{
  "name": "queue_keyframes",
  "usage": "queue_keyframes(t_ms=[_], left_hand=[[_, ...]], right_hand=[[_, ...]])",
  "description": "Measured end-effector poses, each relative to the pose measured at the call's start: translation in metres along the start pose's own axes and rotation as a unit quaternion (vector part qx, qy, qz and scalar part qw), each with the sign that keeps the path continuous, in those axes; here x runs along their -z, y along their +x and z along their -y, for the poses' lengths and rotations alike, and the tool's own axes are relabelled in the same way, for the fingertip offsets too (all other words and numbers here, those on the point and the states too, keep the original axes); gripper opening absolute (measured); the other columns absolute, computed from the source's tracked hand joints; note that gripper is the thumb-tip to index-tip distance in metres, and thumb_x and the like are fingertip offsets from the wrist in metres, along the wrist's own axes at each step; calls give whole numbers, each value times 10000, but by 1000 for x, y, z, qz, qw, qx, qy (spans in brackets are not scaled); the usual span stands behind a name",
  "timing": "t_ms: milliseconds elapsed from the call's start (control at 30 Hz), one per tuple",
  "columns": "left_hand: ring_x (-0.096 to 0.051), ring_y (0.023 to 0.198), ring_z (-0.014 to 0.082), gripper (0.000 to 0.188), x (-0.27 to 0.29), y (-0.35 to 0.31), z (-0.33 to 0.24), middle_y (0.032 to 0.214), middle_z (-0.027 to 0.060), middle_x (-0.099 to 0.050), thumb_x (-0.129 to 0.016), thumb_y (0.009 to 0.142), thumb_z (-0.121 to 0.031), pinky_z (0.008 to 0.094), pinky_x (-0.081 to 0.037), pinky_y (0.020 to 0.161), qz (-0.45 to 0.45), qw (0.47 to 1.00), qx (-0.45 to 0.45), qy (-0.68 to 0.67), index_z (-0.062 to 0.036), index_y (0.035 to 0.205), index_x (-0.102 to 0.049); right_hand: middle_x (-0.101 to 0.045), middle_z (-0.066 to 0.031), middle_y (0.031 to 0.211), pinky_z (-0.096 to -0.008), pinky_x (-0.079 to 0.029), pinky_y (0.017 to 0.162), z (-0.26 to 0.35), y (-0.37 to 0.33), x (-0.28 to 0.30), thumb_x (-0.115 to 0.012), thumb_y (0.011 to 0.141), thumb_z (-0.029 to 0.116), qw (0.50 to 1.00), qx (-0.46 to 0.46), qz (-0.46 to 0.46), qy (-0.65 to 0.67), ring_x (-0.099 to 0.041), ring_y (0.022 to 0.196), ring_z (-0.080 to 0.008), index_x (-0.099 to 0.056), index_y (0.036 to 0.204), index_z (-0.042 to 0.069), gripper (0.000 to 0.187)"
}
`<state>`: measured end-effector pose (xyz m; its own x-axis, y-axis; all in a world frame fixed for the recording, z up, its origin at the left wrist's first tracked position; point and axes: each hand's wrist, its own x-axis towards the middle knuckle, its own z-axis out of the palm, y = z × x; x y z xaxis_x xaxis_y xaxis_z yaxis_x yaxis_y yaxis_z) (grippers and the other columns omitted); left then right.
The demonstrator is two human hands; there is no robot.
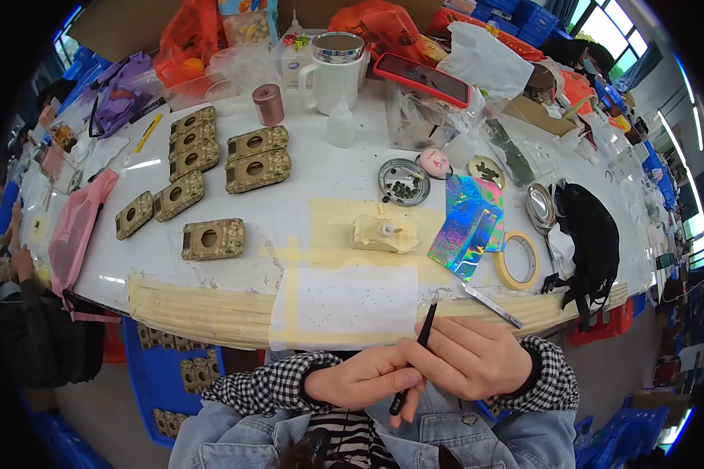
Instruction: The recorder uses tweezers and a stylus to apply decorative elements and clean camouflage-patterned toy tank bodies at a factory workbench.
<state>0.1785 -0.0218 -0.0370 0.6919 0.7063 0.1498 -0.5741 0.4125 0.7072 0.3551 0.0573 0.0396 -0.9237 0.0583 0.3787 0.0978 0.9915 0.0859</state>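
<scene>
Two hands are seen low in the view, brought close together just in front of the desk (211,281) edge. A slim black tool (414,361), possibly tweezers, is held between them: its lower end is gripped by the left hand (368,379), fingers curled shut around it, while the right hand (469,358) is closed over its middle, so that only the thin upper tip is left showing above the knuckles. The tool is tilted slightly and is kept off the desk, over the lap.

On the desk just beyond the hands, a pale sheet (352,305) bordered with yellowish tape is laid flat. Behind it a small tan block (382,233) with a white part on top is placed. To its right lie a shiny rainbow-coloured foil pouch (469,227), a roll of tape (518,260) and a metal blade (493,305). A round metal dish (404,181) of small dark pieces is set further back. Several camouflage-patterned cases (213,238) with round holes are spread over the left half of the desk. A white jug (332,74) and a red phone (422,78) are found at the far side.
</scene>
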Motion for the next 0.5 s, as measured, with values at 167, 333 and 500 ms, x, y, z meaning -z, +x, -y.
queue_keyframes(t_ms=[167, 333, 500], left_hand=[[-621, 771, 132, 256, 5, 3, 4, 887, 122, -635, -387, 987, -157, 246, -509, 672, 61, 995, 56, 64, 28, 1140, -476], [-616, 820, 127, 242, 7, 1, 0, 901, 102, -637, -423, 974, -128, 244, -500, 710, 91, 990, 45, 100, 28, 1150, -480], [-612, 823, 126, 219, 15, -8, 4, 903, 93, -633, -438, 967, -106, 246, -497, 703, 82, 993, 24, 80, 28, 1130, -497]], right_hand=[[-577, -73, 724, -248, -478, 552, -4, -7, -9, -655, 720, 190, 996, -52, -73, -15, -602, 674, -191, -593, 898, 12, 259], [-554, -73, 669, -299, -443, 508, -12, -25, -9, -700, 776, 260, 974, -177, -143, -10, -567, 604, -236, -580, 802, 23, 267], [-538, -87, 639, -323, -381, 490, -24, -61, -8, -644, 833, 208, 915, -342, -207, -46, -505, 537, -251, -589, 825, 2, 214]])
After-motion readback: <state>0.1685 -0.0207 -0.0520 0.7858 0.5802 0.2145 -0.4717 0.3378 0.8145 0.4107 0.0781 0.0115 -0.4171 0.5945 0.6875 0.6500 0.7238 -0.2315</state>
